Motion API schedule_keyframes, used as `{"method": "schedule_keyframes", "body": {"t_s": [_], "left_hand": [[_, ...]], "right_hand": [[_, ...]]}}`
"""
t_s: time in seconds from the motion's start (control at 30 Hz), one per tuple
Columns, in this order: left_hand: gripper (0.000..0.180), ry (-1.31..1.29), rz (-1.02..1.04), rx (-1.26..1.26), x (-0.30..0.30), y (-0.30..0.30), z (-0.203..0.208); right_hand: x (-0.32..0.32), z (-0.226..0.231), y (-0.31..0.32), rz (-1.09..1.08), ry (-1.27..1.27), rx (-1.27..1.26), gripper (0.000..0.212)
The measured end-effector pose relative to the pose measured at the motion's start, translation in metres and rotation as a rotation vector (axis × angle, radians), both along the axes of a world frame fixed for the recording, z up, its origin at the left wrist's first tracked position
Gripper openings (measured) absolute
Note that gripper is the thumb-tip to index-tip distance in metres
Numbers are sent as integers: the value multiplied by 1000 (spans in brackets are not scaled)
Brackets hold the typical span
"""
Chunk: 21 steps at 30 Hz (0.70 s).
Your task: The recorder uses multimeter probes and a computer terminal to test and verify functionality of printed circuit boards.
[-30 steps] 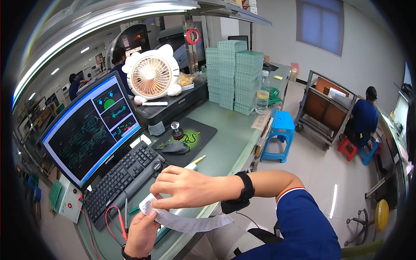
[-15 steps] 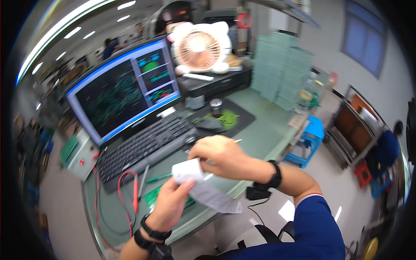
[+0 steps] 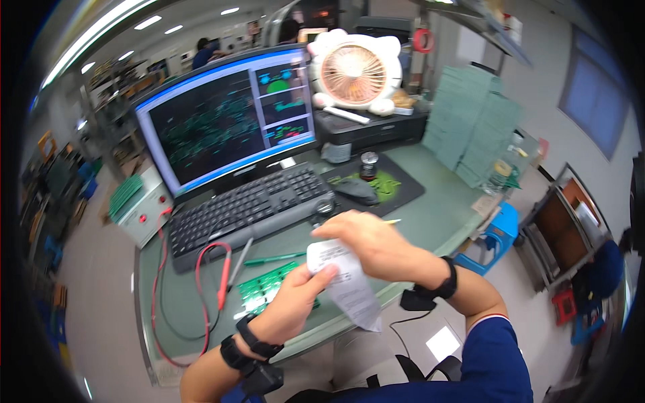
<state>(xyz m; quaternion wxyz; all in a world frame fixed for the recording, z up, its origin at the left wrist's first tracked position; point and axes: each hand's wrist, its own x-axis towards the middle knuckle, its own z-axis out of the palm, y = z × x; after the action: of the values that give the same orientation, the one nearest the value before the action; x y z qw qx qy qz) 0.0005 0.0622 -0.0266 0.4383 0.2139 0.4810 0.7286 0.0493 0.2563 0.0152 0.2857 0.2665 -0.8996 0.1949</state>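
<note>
My left hand [image 3: 295, 305] pinches a white printed paper strip [image 3: 356, 302], thumb on its front. The strip's rounded upper end stands above my thumb, and its long tail hangs toward the table's front edge. Close over that upper end is my right hand [image 3: 373, 245], fingers together and bent, their inner side hidden. A thin yellow-tipped stick [image 3: 394, 221] shows behind the right hand; whether the hand holds it cannot be made out. Beneath the left hand lies a green circuit board [image 3: 265, 289], partly covered. A green pen [image 3: 274, 258] rests just beyond it.
Beyond my hands are a black keyboard [image 3: 259, 208], a mouse [image 3: 357, 191] and a monitor [image 3: 222, 121]. A lit fan [image 3: 356, 72] stands on a black printer [image 3: 376, 131]. Red-handled probe leads [image 3: 224, 285] loop at left. Pale green stacks [image 3: 463, 121] stand at right.
My head view has shifted, so the desk sits farther right and appears sharper. The paper's upper end has turned its printed face toward me. My right fingers have lifted and straightened somewhat.
</note>
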Motion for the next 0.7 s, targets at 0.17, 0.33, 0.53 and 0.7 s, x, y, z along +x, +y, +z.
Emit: {"method": "schedule_keyframes", "body": {"t_s": [0.17, 0.33, 0.53, 0.7], "left_hand": [[33, 138, -8, 4, 13, -3, -2], [36, -22, 13, -32, 9, -1, 3], [35, 109, 43, -26, 13, 2, 1], [36, 16, 107, 36, 14, 3, 8]], "right_hand": [[-5, -9, -9, 44, -222, 111, 37], [8, -4, 1, -19, 149, 274, 25], [7, -11, 2, -81, -366, -141, 13], [7, -8, 0, -50, 47, 74, 23]]}}
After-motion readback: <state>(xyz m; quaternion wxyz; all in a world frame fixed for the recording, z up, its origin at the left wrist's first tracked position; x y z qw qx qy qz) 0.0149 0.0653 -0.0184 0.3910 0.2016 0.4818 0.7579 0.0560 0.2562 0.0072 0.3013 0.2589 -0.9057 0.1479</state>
